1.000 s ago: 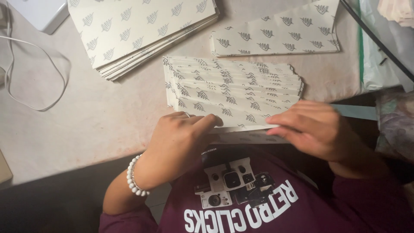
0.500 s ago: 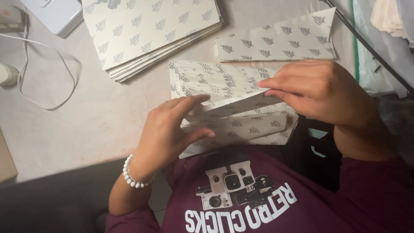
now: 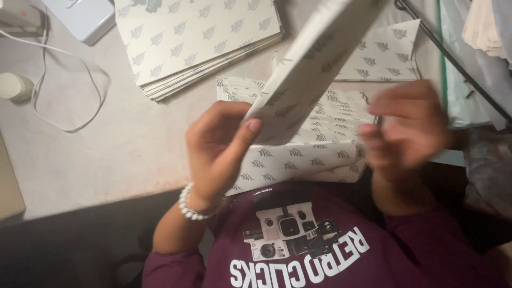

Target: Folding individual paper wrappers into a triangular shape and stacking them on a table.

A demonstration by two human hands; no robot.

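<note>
A person's left hand [image 3: 221, 146] pinches a leaf-patterned cream sheet [image 3: 312, 64], tilted up above a fanned stack of folded sheets [image 3: 320, 144] at the desk's near edge. The right hand [image 3: 408, 128], blurred, hovers just right of that stack; its grip cannot be told. Beyond the stack, to its left, lies a pile of flat sheets [image 3: 197, 40]. Bare desk [image 3: 96, 154] opens left of the stack, crossed by a white cable [image 3: 80, 80].
</note>
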